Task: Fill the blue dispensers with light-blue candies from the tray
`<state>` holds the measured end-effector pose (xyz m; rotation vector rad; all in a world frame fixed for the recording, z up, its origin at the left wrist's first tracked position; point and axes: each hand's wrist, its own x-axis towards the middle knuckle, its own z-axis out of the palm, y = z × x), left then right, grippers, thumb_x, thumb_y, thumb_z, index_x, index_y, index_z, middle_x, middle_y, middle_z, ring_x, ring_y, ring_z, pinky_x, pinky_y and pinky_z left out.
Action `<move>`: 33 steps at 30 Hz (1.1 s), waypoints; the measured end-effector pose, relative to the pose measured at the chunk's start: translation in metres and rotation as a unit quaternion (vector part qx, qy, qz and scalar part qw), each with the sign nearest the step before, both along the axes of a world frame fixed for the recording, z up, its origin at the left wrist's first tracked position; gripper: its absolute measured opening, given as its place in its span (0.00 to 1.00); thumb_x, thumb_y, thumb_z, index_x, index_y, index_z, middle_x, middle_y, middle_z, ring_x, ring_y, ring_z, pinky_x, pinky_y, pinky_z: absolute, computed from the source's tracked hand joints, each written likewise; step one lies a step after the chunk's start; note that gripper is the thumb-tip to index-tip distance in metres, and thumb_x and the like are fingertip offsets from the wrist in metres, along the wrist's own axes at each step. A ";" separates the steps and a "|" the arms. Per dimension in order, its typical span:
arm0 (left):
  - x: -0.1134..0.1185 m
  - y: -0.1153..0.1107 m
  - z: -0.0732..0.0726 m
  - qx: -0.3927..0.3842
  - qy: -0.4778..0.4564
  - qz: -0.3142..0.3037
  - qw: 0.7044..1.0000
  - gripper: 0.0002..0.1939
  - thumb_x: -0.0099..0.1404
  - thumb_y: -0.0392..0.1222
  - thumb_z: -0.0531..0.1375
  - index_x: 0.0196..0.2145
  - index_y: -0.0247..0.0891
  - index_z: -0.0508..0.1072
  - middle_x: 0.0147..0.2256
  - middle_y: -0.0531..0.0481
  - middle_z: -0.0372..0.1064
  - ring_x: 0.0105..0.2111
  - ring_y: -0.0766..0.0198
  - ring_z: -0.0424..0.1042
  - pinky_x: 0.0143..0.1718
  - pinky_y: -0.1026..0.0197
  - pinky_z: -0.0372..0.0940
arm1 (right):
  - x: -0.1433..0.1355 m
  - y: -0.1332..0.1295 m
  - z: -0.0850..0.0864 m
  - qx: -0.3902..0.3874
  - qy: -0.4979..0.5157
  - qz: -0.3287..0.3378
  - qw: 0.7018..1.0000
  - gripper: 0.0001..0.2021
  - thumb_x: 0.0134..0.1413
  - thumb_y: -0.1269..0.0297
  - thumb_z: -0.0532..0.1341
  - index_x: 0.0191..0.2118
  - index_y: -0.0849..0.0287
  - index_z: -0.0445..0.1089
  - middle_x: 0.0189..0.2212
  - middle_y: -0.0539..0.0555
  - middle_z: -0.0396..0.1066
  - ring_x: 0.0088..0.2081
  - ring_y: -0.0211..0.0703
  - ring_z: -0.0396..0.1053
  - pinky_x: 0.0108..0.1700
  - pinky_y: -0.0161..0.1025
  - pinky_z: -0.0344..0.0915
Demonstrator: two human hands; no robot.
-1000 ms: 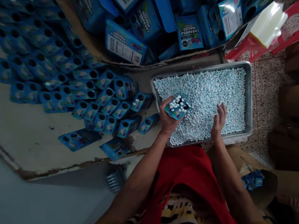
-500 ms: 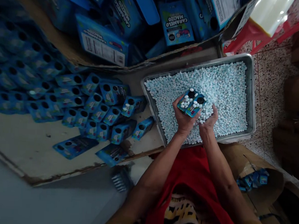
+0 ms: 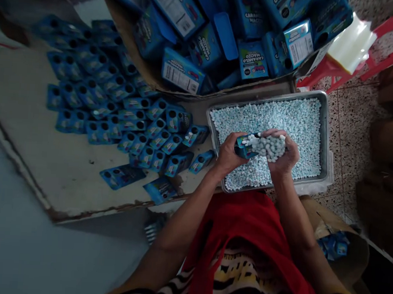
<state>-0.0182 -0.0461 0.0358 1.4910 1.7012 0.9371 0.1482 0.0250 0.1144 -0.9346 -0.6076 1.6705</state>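
Observation:
My left hand (image 3: 229, 154) grips small blue boxes (image 3: 244, 151) over the left part of a metal tray (image 3: 326, 141). White and pale blue candies (image 3: 294, 115) fill the tray. Cupped beside the boxes, my right hand (image 3: 286, 159) holds a heap of candies (image 3: 271, 147), which reaches the tops of the boxes. Some candies lie on those tops, and the heap partly hides the openings.
Many blue boxes with round holes (image 3: 131, 118) stand on the worn table (image 3: 62, 170) at the left. A carton (image 3: 148, 71) of larger blue boxes is behind the tray. A brown bag (image 3: 349, 258) sits at the lower right, near red plastic furniture (image 3: 392, 48) farther back.
My right hand has risen with a heap of candies and now holds it against the boxes. My left hand has tilted the boxes. The camera view has shifted.

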 end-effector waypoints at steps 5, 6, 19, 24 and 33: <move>-0.003 -0.006 0.009 0.010 0.022 -0.003 1.000 0.36 0.48 0.31 0.74 0.55 0.44 0.72 0.50 0.48 0.77 0.51 0.50 0.79 0.53 0.52 0.75 | -0.011 0.007 -0.001 0.053 -0.049 0.025 0.997 0.19 0.63 0.45 0.57 0.33 0.52 0.77 0.38 0.54 0.76 0.40 0.47 0.75 0.54 0.50 0.73; -0.005 -0.007 0.010 0.014 0.024 -0.005 1.000 0.35 0.48 0.31 0.74 0.54 0.44 0.73 0.50 0.48 0.77 0.50 0.50 0.79 0.52 0.52 0.75 | -0.012 0.008 -0.002 0.057 -0.062 0.036 0.996 0.20 0.64 0.43 0.56 0.34 0.52 0.76 0.37 0.54 0.75 0.40 0.48 0.74 0.54 0.51 0.74; -0.002 0.010 -0.019 0.056 -0.073 -0.025 0.995 0.37 0.55 0.44 0.78 0.59 0.43 0.70 0.58 0.42 0.77 0.59 0.49 0.78 0.62 0.49 0.73 | 0.033 -0.004 -0.023 0.143 -0.265 0.076 0.951 0.30 0.68 0.31 0.52 0.52 0.46 0.80 0.63 0.52 0.74 0.71 0.53 0.66 0.76 0.61 0.57; -0.018 0.012 -0.025 0.048 -0.055 -0.012 0.997 0.38 0.56 0.54 0.77 0.59 0.43 0.70 0.58 0.41 0.77 0.59 0.47 0.78 0.62 0.46 0.73 | 0.087 0.039 -0.073 0.162 -0.486 0.019 0.859 0.20 0.67 0.41 0.63 0.53 0.48 0.80 0.62 0.55 0.72 0.69 0.55 0.66 0.76 0.66 0.54; -0.054 0.015 -0.067 0.044 -0.105 0.105 0.988 0.45 0.49 0.60 0.80 0.58 0.47 0.66 0.53 0.48 0.75 0.50 0.53 0.79 0.54 0.48 0.77 | 0.081 0.099 -0.139 0.209 -0.609 0.048 0.764 0.30 0.62 0.35 0.65 0.60 0.49 0.77 0.67 0.57 0.69 0.73 0.59 0.59 0.78 0.69 0.46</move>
